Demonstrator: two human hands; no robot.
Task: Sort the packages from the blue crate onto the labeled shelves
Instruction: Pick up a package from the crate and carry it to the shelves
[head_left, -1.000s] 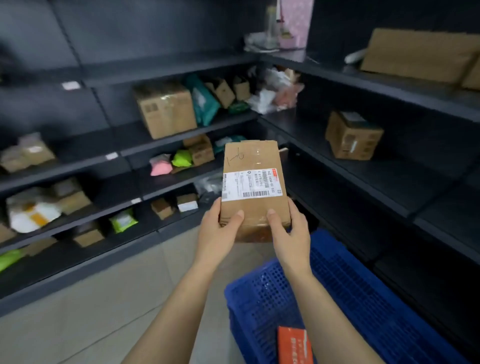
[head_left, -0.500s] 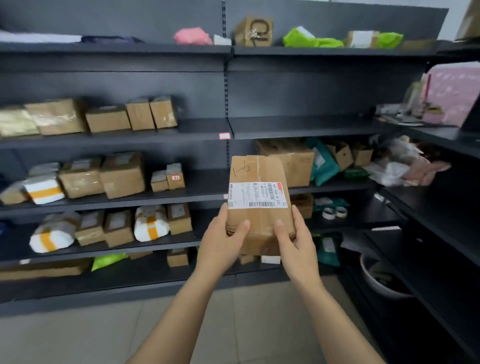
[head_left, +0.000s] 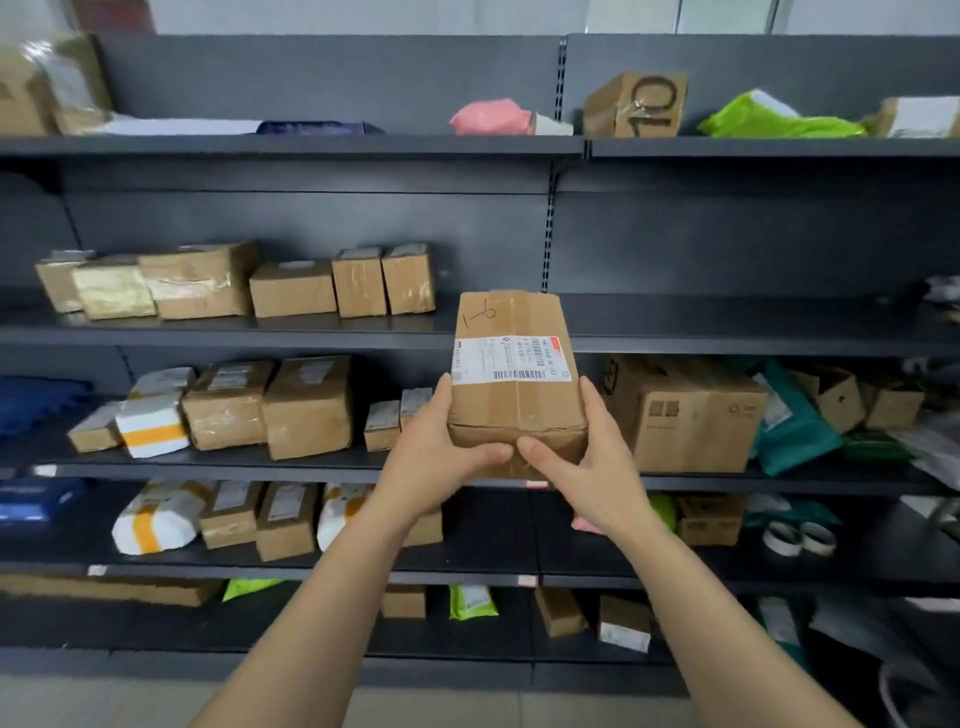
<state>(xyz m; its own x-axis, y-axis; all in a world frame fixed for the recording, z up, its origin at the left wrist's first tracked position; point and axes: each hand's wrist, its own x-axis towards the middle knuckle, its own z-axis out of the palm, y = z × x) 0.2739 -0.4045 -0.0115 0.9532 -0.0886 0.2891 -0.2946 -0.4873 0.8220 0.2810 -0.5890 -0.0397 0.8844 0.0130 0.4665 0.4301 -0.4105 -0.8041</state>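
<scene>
A brown cardboard package (head_left: 511, 364) with a white barcode label and the handwritten mark "1-6" is held up in front of the dark shelves (head_left: 727, 325). My left hand (head_left: 441, 447) grips its lower left side, thumb across the front edge. My right hand (head_left: 582, 462) grips its lower right side the same way. The box stands level with the second shelf from the top, near the upright post between two bays. The blue crate is out of view.
Rows of brown boxes (head_left: 311, 405) fill the left bay's shelves. A large carton (head_left: 685, 415) and teal bags (head_left: 789, 421) sit right. The second shelf's right half (head_left: 753, 317) is bare. Small white tags (head_left: 537, 484) mark shelf edges. Tape rolls (head_left: 800, 538) lie lower right.
My view has swung left from the blue crate and up to face the shelves. Both hands have kept hold of the package and raised it, thumbs now lower on its near end.
</scene>
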